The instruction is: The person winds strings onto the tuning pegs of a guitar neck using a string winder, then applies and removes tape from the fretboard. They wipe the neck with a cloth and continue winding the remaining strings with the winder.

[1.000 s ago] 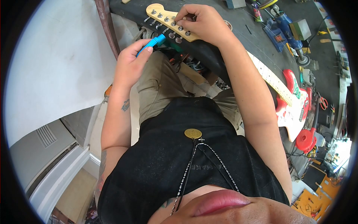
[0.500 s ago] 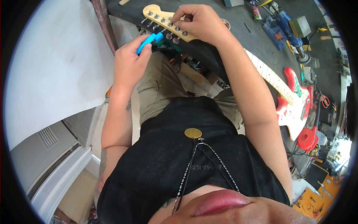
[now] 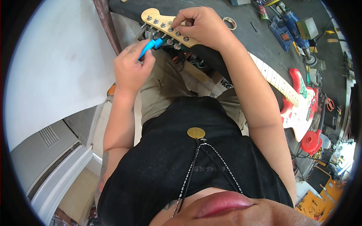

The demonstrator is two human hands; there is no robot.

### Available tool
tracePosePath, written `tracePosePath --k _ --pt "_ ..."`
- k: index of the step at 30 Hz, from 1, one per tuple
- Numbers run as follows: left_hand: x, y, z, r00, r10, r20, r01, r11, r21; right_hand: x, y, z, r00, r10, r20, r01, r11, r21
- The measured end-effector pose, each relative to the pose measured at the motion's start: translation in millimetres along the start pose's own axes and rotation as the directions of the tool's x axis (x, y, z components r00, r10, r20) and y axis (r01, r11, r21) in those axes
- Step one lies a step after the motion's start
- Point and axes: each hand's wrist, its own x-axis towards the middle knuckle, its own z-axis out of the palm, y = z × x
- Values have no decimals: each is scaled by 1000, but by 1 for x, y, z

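Observation:
My left hand [image 3: 132,66] is closed around a bright blue crank-like tool [image 3: 149,46]. The tool's far end is at a tuning peg along the near edge of a pale wooden guitar headstock [image 3: 158,23]. My right hand [image 3: 198,26] is over the headstock, its thumb and index finger pinched close to a metal tuning post; whatever lies between the fingertips is too small to make out. From the headstock, the neck [image 3: 277,81] runs under my right forearm to a red and white guitar body [image 3: 301,109].
The guitar lies on a dark workbench [image 3: 249,45]. A tape roll [image 3: 229,23], a blue rotary machine [image 3: 292,28], red-handled scissors [image 3: 329,104] and a round red tool [image 3: 311,141] are on it. A brown wooden post [image 3: 107,28] stands beyond my left hand, beside a white surface [image 3: 56,67].
My left hand has turned, and the blue tool has moved slightly down and left with it. The headstock appears a little lower and farther left. My right hand keeps its pinch.

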Motion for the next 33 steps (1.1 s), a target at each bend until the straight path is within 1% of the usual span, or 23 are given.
tracePosePath --k 1,2,6,8,9,10,11,13,14,15,17,18,19,21,22,23,24,25,26,28,31,32,33 --pt "-2 3 0 1000 -18 7 18 997 74 0 0 -1 1000 -6 10 7 1000 -16" --pt "-2 4 1 1000 -18 13 17 997 74 -1 0 -2 1000 -13 19 13 999 -29" --pt "3 5 14 999 -4 -32 3 1000 -28 1 -9 -8 998 -12 68 10 1000 26" --pt "5 4 17 998 13 -60 -17 998 -63 1 -11 -8 995 45 85 -54 994 100" --pt "5 4 16 984 -180 9 180 984 -2 1 -9 -6 995 45 84 -54 993 100" --pt "5 4 16 927 -369 64 365 929 70 -1 -5 -1 999 25 43 -27 998 58" --pt "-1 1 20 929 -366 65 361 930 69 -2 -1 1 1000 3 1 -3 1000 14" --pt "-12 2 27 872 -384 303 406 914 -11 -1 3 3 1000 -17 -12 17 999 34" --pt "-14 6 26 888 -337 312 385 917 -105 0 3 4 999 -36 -17 37 998 56" --pt "-10 5 22 887 -340 313 387 916 -101 1 4 3 999 -36 -16 36 998 60" --pt "-2 -2 15 886 -427 182 464 810 -358 -1 -1 -1 1000 -16 5 16 1000 -3" --pt "2 -6 16 832 -539 131 548 763 -343 -2 0 -1 1000 -19 14 19 1000 -2" --pt "-1 -13 21 832 -541 124 548 763 -343 -2 2 -1 1000 -18 15 19 1000 -16" --pt "-10 -27 34 895 -397 204 416 907 -63 0 4 -2 1000 -24 9 24 999 -32" --pt "-8 -18 32 858 -403 318 422 906 10 -1 6 -1 997 -71 -14 71 997 -44" --pt "-6 -7 25 858 -402 320 421 907 11 -2 7 0 993 -115 -34 113 992 -56" --pt "-3 3 17 856 -382 348 429 901 -65 -1 8 0 993 -113 -33 111 992 -54" --pt "-1 8 12 854 -362 374 438 888 -141 1 9 0 985 -172 -34 170 984 -54" --pt "1 5 10 852 -367 374 442 886 -138 1 10 0 973 -230 -33 228 972 -52" --pt "9 -7 10 861 -467 203 508 814 -281 2 6 -5 972 -233 -4 233 971 -54" --pt "5 -18 22 834 -534 140 551 818 -163 4 6 -6 972 -232 26 233 972 -45" --pt "1 -19 26 836 -531 140 548 820 -166 5 7 -6 974 -226 33 227 974 -30" --pt "-6 -19 29 861 -461 216 487 869 -89 4 8 -6 974 -225 31 226 974 -31"
